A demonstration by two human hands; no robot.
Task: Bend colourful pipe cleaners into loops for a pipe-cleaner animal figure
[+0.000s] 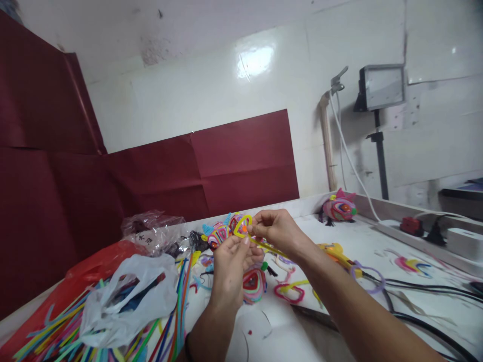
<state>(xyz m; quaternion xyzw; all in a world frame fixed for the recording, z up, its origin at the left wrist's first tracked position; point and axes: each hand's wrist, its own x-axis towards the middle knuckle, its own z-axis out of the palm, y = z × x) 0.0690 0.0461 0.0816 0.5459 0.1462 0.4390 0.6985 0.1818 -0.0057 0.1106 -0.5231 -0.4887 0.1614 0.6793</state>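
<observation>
Both hands meet above the middle of the white table. Between my right hand's (277, 230) thumb and fingers is a yellow pipe cleaner (241, 224) bent into a loop, its straight tail running down to the right. My left hand (233, 261) pinches the same yellow piece at the loop's lower end. Just behind the hands sit colourful striped pipe-cleaner figures (217, 235). Below them, next to my left hand, lies a round multicoloured piece (254, 285). A pink loop with a yellow strip (290, 292) rests under my right forearm.
Loose pipe cleaners (56, 327), a white plastic bag (128, 301) and a red bag (101, 261) cover the left side. On the right are a yellow glue gun (335, 253), a purple ring (368, 279), black cables, a power strip (392, 231) and a pink figure (339, 206).
</observation>
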